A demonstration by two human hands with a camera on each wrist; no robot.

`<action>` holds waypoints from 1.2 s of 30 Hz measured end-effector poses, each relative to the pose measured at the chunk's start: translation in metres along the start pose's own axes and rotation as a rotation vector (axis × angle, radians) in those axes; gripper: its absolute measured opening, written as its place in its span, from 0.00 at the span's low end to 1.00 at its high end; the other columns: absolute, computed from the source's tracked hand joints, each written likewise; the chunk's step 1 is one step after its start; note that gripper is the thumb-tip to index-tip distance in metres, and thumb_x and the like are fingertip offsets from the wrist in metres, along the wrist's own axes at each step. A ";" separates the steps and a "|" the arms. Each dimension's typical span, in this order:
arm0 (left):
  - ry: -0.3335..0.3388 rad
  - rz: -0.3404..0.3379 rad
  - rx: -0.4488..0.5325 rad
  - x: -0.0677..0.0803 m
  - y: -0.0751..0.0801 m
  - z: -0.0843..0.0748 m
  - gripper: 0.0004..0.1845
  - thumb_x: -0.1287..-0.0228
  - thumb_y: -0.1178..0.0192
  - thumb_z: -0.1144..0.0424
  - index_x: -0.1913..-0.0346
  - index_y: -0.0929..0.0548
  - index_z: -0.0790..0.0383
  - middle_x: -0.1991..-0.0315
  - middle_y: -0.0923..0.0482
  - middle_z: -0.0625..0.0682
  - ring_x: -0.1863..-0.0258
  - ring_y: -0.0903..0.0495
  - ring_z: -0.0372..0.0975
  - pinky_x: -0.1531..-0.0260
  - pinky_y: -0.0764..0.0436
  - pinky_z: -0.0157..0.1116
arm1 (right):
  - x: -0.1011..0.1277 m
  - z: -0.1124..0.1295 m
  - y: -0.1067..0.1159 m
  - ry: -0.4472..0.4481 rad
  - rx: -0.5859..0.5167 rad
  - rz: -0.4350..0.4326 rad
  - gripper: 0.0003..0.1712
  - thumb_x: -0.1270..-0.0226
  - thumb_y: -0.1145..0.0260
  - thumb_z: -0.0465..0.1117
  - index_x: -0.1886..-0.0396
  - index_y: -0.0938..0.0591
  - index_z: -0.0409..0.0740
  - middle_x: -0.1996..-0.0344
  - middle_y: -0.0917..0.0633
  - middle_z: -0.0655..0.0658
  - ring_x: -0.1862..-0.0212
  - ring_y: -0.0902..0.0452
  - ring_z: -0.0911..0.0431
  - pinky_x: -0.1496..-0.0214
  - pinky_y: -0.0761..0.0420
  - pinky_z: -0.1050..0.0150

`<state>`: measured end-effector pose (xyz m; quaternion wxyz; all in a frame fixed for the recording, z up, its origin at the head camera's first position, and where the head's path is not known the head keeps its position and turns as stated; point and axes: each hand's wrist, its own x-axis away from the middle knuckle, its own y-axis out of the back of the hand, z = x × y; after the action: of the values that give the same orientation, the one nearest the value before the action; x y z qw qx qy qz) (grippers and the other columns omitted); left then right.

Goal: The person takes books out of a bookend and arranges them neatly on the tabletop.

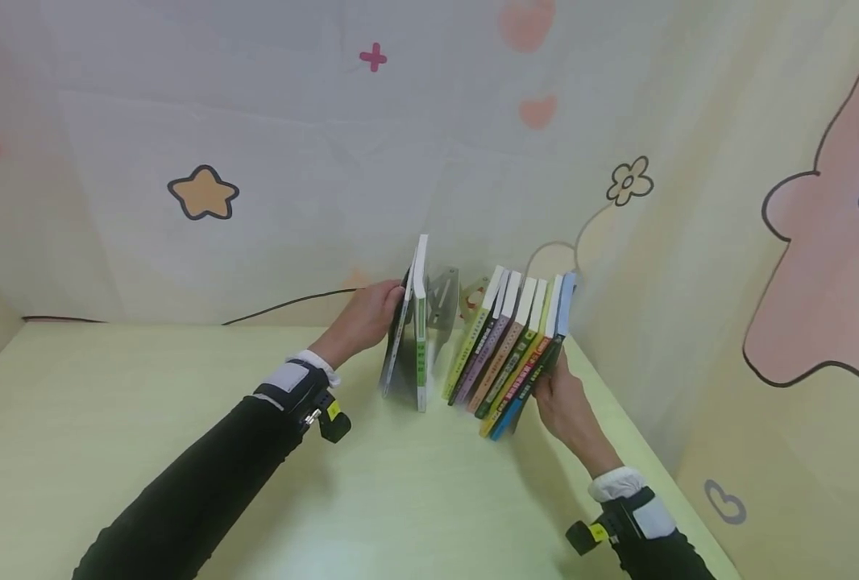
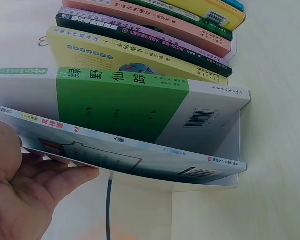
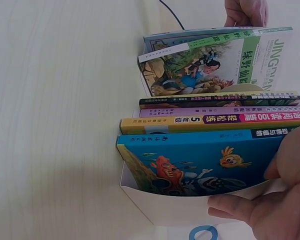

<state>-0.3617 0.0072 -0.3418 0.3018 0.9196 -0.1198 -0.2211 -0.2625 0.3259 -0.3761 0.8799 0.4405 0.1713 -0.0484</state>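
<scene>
In the head view a row of upright books leans to the right, with a yellow-spined book (image 1: 469, 350) at its left end and a blue book (image 3: 205, 165) at its right. My right hand (image 1: 563, 403) grips a pale bookend panel (image 3: 190, 205) beside the blue book, its thumb on the inner side and fingers outside. Across a gap stands a green-and-white book (image 2: 125, 102), nearly upright. Left of it is a thin light-blue book (image 2: 125, 147); my left hand (image 1: 364, 318) holds its outer side near the top, fingers against the panel behind it.
Grey upright pieces (image 1: 442, 298) show in the gap between the two groups of books. The pale table (image 1: 183, 451) meets a printed curtain (image 1: 292, 161) behind and at the right. A dark cord (image 2: 109, 210) runs along the back.
</scene>
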 end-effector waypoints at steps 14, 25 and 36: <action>0.040 0.021 0.039 0.019 0.016 0.004 0.15 0.14 0.58 0.60 0.50 0.23 0.66 0.67 0.26 0.55 0.67 0.23 0.45 0.66 0.19 0.39 | -0.008 0.002 -0.007 0.051 -0.087 0.066 0.31 0.14 0.58 0.35 0.18 0.52 0.45 0.44 0.19 0.24 0.48 0.16 0.35 0.48 0.16 0.39; 0.055 0.026 0.048 0.036 0.033 0.015 0.15 0.14 0.57 0.60 0.48 0.22 0.65 0.64 0.25 0.56 0.64 0.21 0.46 0.60 0.14 0.43 | -0.016 0.010 -0.020 0.065 -0.070 0.093 0.26 0.13 0.57 0.39 0.22 0.46 0.41 0.45 0.17 0.27 0.47 0.16 0.37 0.45 0.17 0.39; 0.068 -0.028 0.019 0.056 0.053 0.024 0.18 0.14 0.57 0.60 0.42 0.21 0.68 0.64 0.23 0.58 0.68 0.24 0.45 0.69 0.23 0.39 | -0.028 0.023 -0.034 0.083 -0.126 0.153 0.29 0.12 0.59 0.39 0.18 0.52 0.46 0.41 0.19 0.26 0.45 0.16 0.36 0.43 0.17 0.42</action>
<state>-0.3289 -0.0670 -0.3455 0.2940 0.9309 -0.0986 -0.1930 -0.2911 0.2849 -0.3796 0.8991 0.3978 0.1764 0.0481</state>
